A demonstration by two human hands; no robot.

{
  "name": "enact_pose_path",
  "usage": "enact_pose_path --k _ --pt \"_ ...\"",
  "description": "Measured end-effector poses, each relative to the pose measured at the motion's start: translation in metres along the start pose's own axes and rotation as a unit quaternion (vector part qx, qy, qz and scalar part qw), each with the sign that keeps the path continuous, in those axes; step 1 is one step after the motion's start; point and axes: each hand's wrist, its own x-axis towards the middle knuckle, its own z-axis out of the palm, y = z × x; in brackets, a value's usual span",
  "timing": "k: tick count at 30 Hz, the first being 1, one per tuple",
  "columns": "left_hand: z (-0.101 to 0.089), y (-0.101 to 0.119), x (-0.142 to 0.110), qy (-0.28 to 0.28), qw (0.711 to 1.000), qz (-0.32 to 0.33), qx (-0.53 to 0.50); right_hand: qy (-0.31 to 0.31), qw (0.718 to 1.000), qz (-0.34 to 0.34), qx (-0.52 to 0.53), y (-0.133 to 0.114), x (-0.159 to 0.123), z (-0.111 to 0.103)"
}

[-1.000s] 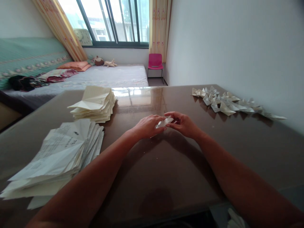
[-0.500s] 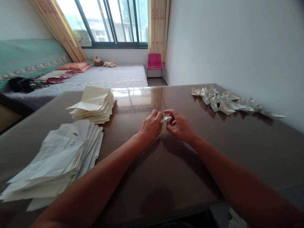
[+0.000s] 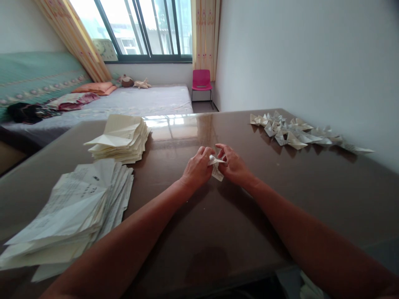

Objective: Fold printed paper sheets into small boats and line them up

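Here two hands, left hand and right hand, pinch one folded paper beside two paper stacks.

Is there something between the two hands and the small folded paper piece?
No. The left hand and the right hand both grip the folded paper piece directly, just above the brown table.

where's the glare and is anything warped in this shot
Head view: window light glares off the glossy table beyond the far paper stack; the window is blown out; wide-lens stretch bends the curtain and forearms at the edges; hands stay fairly sharp.
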Motion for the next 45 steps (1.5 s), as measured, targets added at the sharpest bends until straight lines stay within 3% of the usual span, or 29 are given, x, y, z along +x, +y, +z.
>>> enact_pose_path --k 10,18,23,30,38,45 --pt "0.013 -0.001 -0.002 0.002 0.999 0.011 -0.037 -0.015 0.996 -0.005 -0.082 0.006 0.001 0.004" --pt "0.016 -0.017 0.002 -0.035 0.998 -0.054 -0.006 -0.007 0.998 -0.035 -0.045 0.023 0.005 0.008" --pt "0.012 -0.022 -0.001 -0.042 0.999 -0.001 0.025 -0.097 0.992 -0.080 -0.016 0.036 0.006 -0.003" --pt "-0.001 -0.037 -0.002 -0.097 0.990 0.092 -0.033 -0.189 0.977 -0.101 -0.003 0.042 0.007 -0.024" --pt "-0.005 -0.046 0.000 -0.110 0.976 0.183 -0.048 -0.202 0.974 -0.097 0.019 0.042 0.007 -0.030" --pt "-0.007 -0.049 -0.001 -0.099 0.969 0.215 -0.072 -0.180 0.980 -0.086 0.012 0.042 0.007 -0.030"
